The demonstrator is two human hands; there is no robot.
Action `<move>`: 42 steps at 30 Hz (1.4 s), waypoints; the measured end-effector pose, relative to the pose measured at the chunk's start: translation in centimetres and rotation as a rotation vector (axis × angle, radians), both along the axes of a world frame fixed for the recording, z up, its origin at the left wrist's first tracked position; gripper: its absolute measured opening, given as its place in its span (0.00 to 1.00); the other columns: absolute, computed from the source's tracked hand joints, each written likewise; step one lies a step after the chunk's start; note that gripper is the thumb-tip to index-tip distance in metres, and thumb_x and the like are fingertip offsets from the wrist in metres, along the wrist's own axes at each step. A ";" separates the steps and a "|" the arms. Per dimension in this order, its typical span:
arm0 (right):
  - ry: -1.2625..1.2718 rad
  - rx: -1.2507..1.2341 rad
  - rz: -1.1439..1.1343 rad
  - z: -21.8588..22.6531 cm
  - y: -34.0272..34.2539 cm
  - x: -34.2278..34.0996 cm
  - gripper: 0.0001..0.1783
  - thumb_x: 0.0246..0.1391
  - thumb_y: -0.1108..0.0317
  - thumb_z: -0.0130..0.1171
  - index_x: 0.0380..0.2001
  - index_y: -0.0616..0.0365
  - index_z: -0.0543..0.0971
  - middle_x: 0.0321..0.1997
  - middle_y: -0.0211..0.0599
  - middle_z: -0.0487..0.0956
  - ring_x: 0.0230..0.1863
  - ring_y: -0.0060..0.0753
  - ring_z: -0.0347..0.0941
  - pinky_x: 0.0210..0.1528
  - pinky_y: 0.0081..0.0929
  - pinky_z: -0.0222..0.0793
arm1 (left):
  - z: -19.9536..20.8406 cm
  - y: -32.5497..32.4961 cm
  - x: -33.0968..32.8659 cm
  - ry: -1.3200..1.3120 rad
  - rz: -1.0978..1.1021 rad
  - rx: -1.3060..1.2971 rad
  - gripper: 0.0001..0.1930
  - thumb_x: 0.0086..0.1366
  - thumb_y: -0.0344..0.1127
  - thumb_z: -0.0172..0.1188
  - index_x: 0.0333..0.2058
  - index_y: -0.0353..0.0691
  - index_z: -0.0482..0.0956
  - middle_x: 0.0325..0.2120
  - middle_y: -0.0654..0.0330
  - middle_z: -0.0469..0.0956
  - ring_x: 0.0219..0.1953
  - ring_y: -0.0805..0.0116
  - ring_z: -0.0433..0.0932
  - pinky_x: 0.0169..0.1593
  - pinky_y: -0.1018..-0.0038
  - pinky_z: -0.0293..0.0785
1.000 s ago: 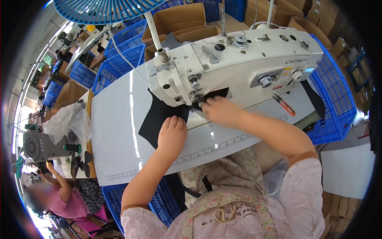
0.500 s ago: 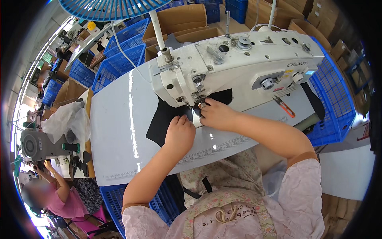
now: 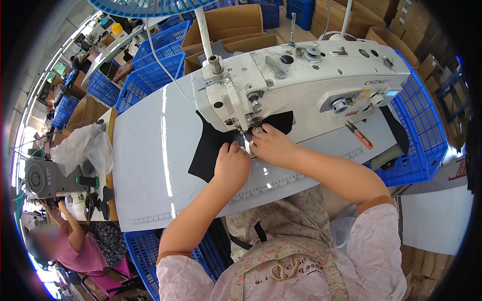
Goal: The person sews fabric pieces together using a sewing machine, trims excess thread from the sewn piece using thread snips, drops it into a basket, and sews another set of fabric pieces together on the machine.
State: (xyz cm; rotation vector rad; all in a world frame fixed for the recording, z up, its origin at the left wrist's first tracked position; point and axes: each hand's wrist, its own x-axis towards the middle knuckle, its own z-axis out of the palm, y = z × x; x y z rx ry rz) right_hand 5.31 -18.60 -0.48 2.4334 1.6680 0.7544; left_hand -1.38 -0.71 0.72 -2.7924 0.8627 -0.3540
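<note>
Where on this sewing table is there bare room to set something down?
The widest free patch of the grey table lies left of the black fabric, out to the table's left edge. A narrow strip runs along the front edge by the printed ruler. It is crowded under the sewing machine, where the left hand and right hand press the fabric.

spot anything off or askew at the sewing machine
Nothing stands out. The black fabric lies flat under the sewing machine, both hands pressing it by the needle; orange snips rest on the table.
</note>
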 end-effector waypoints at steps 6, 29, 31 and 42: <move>-0.019 0.009 -0.075 -0.3 0.8 -0.1 0.07 0.47 0.63 0.55 0.21 0.49 0.79 0.27 0.27 0.79 0.40 0.30 0.72 0.45 0.32 0.60 | -0.3 -0.6 0.5 -0.045 0.038 0.024 0.08 0.52 0.30 0.56 0.29 0.34 0.80 0.29 0.55 0.78 0.46 0.60 0.74 0.48 0.67 0.66; 0.161 -0.083 -0.180 3.6 -1.4 -1.1 0.14 0.44 0.67 0.56 0.36 0.57 0.81 0.38 0.34 0.76 0.39 0.33 0.72 0.38 0.29 0.67 | 1.7 -0.2 -2.8 -0.109 0.192 0.052 0.19 0.56 0.32 0.52 0.45 0.29 0.78 0.46 0.50 0.78 0.57 0.58 0.71 0.66 0.59 0.57; 0.170 -0.074 -0.177 3.9 0.0 -2.6 0.07 0.40 0.68 0.58 0.22 0.58 0.82 0.32 0.35 0.77 0.38 0.35 0.73 0.39 0.31 0.68 | 2.0 -0.3 -2.5 -0.093 0.186 0.046 0.19 0.55 0.32 0.52 0.44 0.30 0.78 0.45 0.50 0.78 0.55 0.58 0.72 0.66 0.59 0.58; 0.127 -0.077 -0.081 0.4 0.1 -1.9 0.09 0.42 0.65 0.57 0.24 0.59 0.81 0.28 0.36 0.80 0.38 0.37 0.74 0.41 0.29 0.64 | 2.1 -0.3 -2.4 0.048 0.140 -0.053 0.15 0.52 0.30 0.55 0.38 0.33 0.81 0.40 0.53 0.80 0.48 0.60 0.75 0.55 0.63 0.66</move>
